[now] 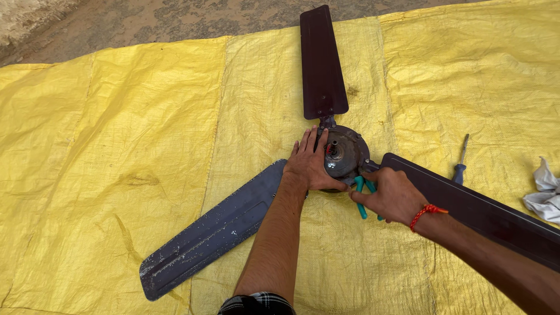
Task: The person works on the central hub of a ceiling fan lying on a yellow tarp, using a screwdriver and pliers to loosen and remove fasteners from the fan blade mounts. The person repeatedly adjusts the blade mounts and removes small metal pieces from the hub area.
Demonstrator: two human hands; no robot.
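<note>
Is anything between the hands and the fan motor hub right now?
Nothing visible. The left hand rests flat on the fan motor hub, and the right hand holds the green-handled pliers at the hub's near edge. The screwdriver and white rag lie off to the right.

the ceiling fan [341, 154] lay flat on the yellow tarp [116, 146], its round dark motor hub upward. three dark blades radiated from the hub: one away, one lower left, one right. teal-handled pliers [363, 195] sat at the hub's near edge, handles toward the person.
</note>
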